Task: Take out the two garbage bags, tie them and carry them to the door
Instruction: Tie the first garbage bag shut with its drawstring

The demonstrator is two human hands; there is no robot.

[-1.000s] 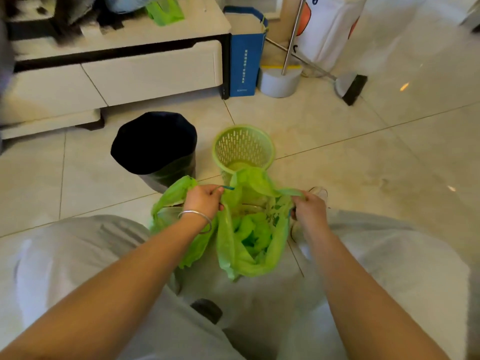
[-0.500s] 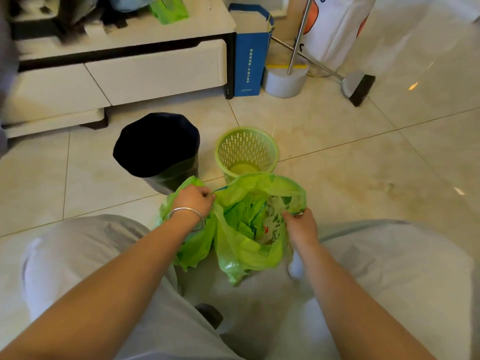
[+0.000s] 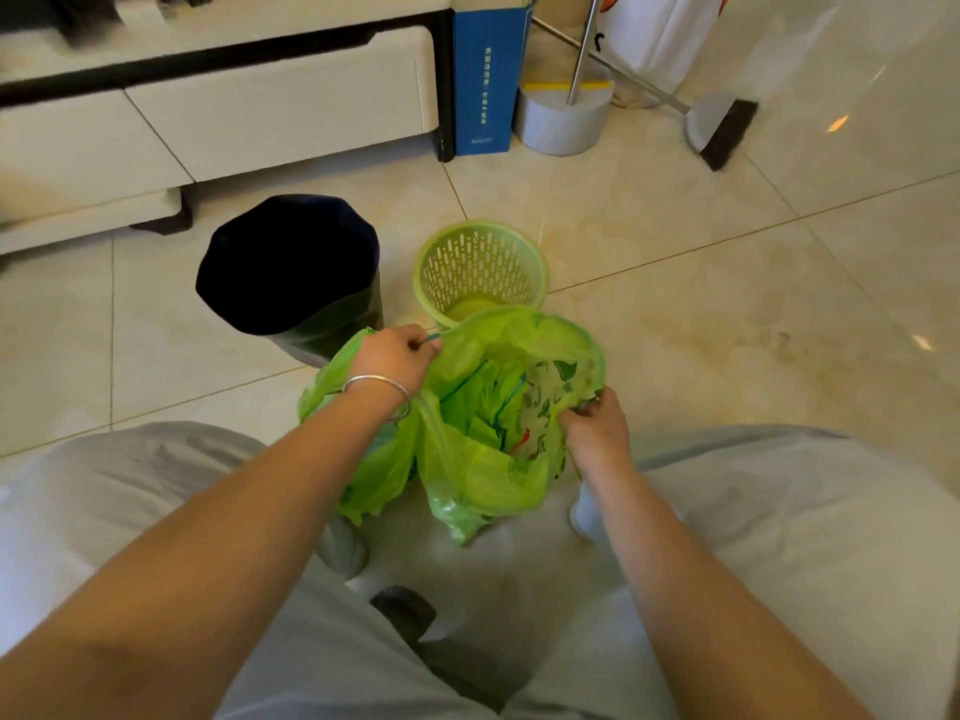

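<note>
pinching the rim of the green bag [image 3: 483,459], left hand [image 3: 397,356] closed at its far left edge, right hand [image 3: 595,431] closed at its near right edge. bag mouth held open, clear of the green basket [image 3: 480,270]. black bag [image 3: 288,262] sits in its bin beside it, on the floor [image 3: 701,262].

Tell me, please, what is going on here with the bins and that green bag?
A person crouched on the tiled floor holds a green garbage bag open with both hands: the left hand pinches one edge, the right hand the opposite rim. The bag is already out of the green basket behind it and not yet tied. The black-lined bin beside it still holds its bag.
</note>
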